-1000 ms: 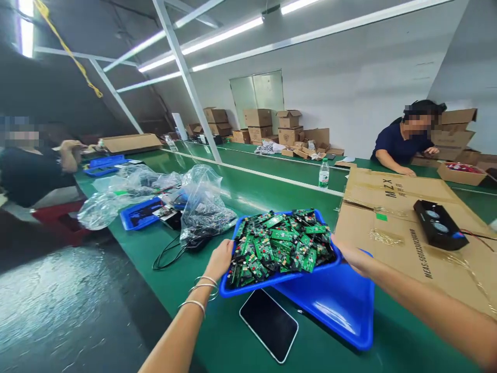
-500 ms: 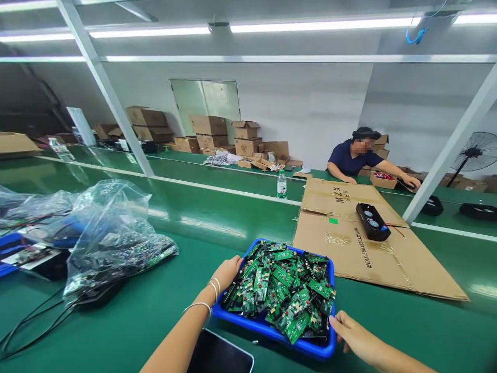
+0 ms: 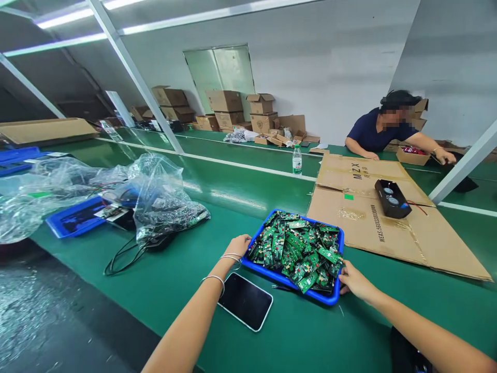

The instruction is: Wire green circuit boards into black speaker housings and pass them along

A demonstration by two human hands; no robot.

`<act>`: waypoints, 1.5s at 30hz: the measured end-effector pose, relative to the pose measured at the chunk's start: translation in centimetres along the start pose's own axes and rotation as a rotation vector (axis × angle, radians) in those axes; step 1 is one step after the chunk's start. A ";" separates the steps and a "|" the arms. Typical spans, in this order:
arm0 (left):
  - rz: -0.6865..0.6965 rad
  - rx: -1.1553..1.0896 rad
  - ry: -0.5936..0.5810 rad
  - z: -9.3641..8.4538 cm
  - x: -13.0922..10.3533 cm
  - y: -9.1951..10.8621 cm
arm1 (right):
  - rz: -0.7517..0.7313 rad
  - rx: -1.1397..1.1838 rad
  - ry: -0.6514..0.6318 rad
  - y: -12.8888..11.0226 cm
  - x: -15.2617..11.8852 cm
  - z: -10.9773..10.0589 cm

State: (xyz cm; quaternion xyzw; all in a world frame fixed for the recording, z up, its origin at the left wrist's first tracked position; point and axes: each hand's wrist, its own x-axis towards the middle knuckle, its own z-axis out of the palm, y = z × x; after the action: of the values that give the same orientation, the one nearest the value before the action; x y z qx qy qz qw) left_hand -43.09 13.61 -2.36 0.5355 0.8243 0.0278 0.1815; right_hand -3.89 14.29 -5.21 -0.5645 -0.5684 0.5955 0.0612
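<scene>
A blue plastic tray (image 3: 287, 284) rests on the green bench, heaped with small green circuit boards (image 3: 295, 248) that carry red and black parts. My left hand (image 3: 239, 245) is closed on the tray's left rim, with thin bangles at the wrist. On the opposite side, my right hand (image 3: 354, 280) grips the right rim near its front corner, thumb on top and fingers partly hidden beneath. A smartphone (image 3: 246, 301) with a dark screen lies just in front of the tray, beside my left wrist. Some thin dark item (image 3: 284, 288) pokes out by the tray's front edge.
Flattened cardboard (image 3: 361, 223) lies behind the tray, with a black box holding two round parts (image 3: 392, 199) on it. Plastic bags (image 3: 166, 207) and a blue tray (image 3: 73, 217) sit left. A bottle (image 3: 297, 160) stands beyond. A co-worker (image 3: 382, 127) reaches sideways across the bench.
My view has tilted down and turned left, bringing the whole phone and the floor into sight. Both hands keep hold of the tray. The co-worker's arm is still stretched out.
</scene>
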 end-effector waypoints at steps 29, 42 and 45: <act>0.537 0.126 0.034 1.0 -11.0 12.3 | -0.429 -0.536 0.327 10.0 -19.6 -7.7; 0.344 0.396 0.098 4.5 -14.4 14.0 | -0.931 -0.781 0.540 12.5 -21.1 -1.3; 0.367 0.325 0.158 4.2 -14.7 12.6 | -1.038 -0.687 0.631 10.6 -20.5 -1.5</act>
State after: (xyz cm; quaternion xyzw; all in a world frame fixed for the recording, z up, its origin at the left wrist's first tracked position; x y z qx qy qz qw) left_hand -25.39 5.26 0.69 0.6946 0.7184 -0.0308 0.0199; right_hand 10.55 -3.07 -0.35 -0.3531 -0.8759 0.0832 0.3181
